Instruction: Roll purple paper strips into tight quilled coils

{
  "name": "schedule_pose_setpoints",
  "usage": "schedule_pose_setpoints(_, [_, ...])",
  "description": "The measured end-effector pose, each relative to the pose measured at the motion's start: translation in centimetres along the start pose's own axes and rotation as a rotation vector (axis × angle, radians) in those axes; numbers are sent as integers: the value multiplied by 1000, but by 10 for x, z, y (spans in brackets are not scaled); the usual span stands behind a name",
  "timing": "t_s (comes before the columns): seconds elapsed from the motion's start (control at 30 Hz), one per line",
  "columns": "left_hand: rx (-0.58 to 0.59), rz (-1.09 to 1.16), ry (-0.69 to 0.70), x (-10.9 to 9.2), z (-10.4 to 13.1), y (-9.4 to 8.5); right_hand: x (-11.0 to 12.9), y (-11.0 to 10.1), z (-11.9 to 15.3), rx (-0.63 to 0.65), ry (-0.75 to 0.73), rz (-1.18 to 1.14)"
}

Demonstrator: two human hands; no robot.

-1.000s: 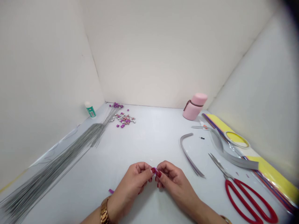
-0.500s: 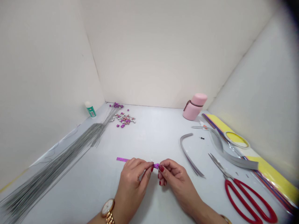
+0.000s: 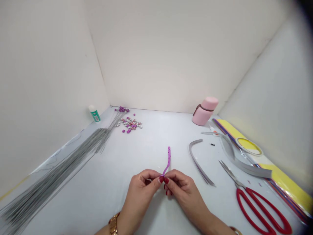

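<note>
A narrow purple strip (image 3: 169,157) rises away from my fingertips, its free end pointing to the back of the white table. My left hand (image 3: 143,192), with a gold watch band at the wrist, pinches the strip's near end between thumb and fingers. Touching it from the other side, my right hand (image 3: 184,192) pinches the same end. Both thumbs meet there and hide most of the folded part.
Small purple, pink and silver pieces (image 3: 132,124) lie at the back left, near a bundle of grey wires (image 3: 63,166) and a glue stick (image 3: 95,114). To the right are a pink bottle (image 3: 205,111), grey strips (image 3: 198,163), red-handled scissors (image 3: 254,202), a tape roll (image 3: 249,146) and yellow sheets (image 3: 286,184).
The purple strip's tail has swung from the left of my left hand to pointing away from me. My left wrist has turned, and both hands' fingertips have come together.
</note>
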State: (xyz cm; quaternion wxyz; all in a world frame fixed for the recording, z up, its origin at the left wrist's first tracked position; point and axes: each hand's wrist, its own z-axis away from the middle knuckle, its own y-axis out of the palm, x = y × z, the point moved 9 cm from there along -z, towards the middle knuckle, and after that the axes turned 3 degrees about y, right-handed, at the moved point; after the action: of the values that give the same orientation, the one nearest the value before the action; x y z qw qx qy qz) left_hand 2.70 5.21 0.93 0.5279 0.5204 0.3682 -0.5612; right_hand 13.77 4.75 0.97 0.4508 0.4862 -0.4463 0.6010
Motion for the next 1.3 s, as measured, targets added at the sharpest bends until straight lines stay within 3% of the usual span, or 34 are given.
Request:
schedule_pose_setpoints(0.07, [-32, 8, -54, 5, 1, -4, 7, -8, 1, -74, -65, 112])
schedule_pose_setpoints(0.17, [-72, 24, -94, 8, 2, -8, 32, -18, 8, -209, -288, 314])
schedule_pose_setpoints(0.27, [-70, 38, -96, 9, 2, -8, 42, -9, 11, -148, -374, 422])
schedule_pose_setpoints(0.37, [-65, 48, -93, 9, 1, -6, 29, 1, 7, -30, -217, 390])
schedule_pose_setpoints(0.5, [-59, 73, -91, 11, 0, -4, 6, 3, 5, 24, 33, 161])
schedule_pose_setpoints(0.63, [-64, 89, -84, 12, -2, -4, -8, 11, 5, 97, 173, -33])
schedule_pose_setpoints(0.87, [-71, -15, -61, 6, -2, -7, -11, 12, 4, 97, 184, -67])
schedule_pose_setpoints(1.13, [-83, 49, -96, 12, -3, -8, -23, 25, 7, 234, 295, -162])
schedule_pose_setpoints(1.3, [-98, -47, -33, 7, -2, -9, -23, 23, 8, 179, 311, -195])
